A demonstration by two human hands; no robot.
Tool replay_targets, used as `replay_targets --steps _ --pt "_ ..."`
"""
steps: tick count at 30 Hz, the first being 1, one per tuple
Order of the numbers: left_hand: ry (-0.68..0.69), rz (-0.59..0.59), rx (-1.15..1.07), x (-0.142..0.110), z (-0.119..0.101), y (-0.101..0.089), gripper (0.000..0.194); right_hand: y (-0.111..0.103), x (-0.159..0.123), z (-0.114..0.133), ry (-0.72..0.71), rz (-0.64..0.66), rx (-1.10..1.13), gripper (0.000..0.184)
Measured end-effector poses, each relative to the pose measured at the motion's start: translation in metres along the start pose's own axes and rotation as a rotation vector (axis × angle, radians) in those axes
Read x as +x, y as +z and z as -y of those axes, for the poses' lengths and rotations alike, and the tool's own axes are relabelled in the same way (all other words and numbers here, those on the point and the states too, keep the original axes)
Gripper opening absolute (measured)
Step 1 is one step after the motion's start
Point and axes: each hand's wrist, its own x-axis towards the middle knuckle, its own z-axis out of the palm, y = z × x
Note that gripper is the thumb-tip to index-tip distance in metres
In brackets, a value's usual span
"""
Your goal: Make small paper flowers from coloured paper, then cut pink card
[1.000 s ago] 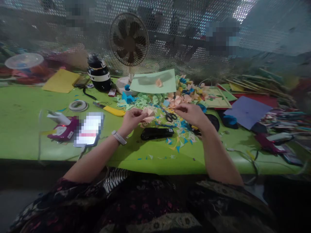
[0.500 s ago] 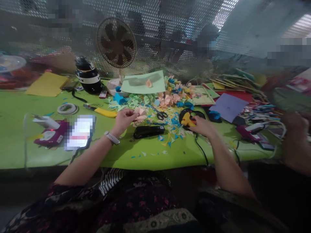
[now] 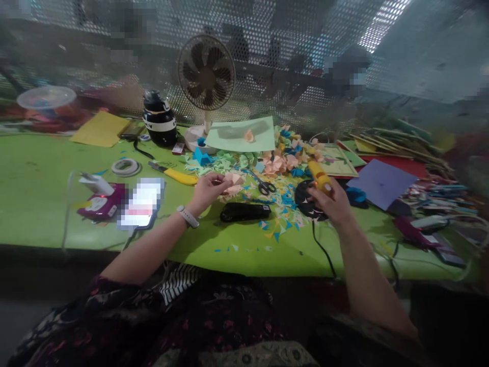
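Note:
My left hand (image 3: 209,192), with a pale watch strap at the wrist, pinches a peach folded-paper piece (image 3: 234,182) above the paper scraps. Over on the right, my right hand (image 3: 333,205) grips a yellow glue gun (image 3: 320,174), raised above a round black base (image 3: 305,199) from which a dark cord runs to the table edge. Between the hands lie a black stapler (image 3: 244,212) and black-handled scissors (image 3: 266,187). A yellow box cutter (image 3: 179,176) rests just beyond my left hand. Behind them is a heap of folded paper pieces (image 3: 278,164) in peach, blue, green and yellow.
On the green table (image 3: 214,255) stand a fan (image 3: 207,76) and a dark bottle (image 3: 160,125). A tape roll (image 3: 126,166), a phone (image 3: 142,204) and a charger sit left. Purple paper (image 3: 382,182) and a stack of sheets lie right. Mesh rises behind.
My right hand has lifted the yellow glue gun off the black base. My left hand keeps hold of the peach paper piece. The view has shifted, so the scene appears further right.

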Motion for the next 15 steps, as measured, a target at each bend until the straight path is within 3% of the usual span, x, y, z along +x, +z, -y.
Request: replay_targets --steps 2,7,11,15 --pt "-0.012 0.008 -0.013 -0.001 -0.002 0.000 0.039 0.014 -0.006 0.026 0.060 0.111 0.212 0.039" --pt "-0.048 0.038 -0.018 -0.001 -0.005 -0.001 0.041 0.053 -0.012 0.080 -0.003 0.391 0.379 0.042" --pt "-0.056 0.025 -0.011 0.000 -0.007 -0.002 0.040 0.077 -0.013 0.086 -0.064 0.543 0.372 0.043" --pt "-0.026 0.059 0.074 -0.001 -0.011 -0.002 0.035 0.084 -0.017 0.079 -0.100 0.599 0.322 0.041"
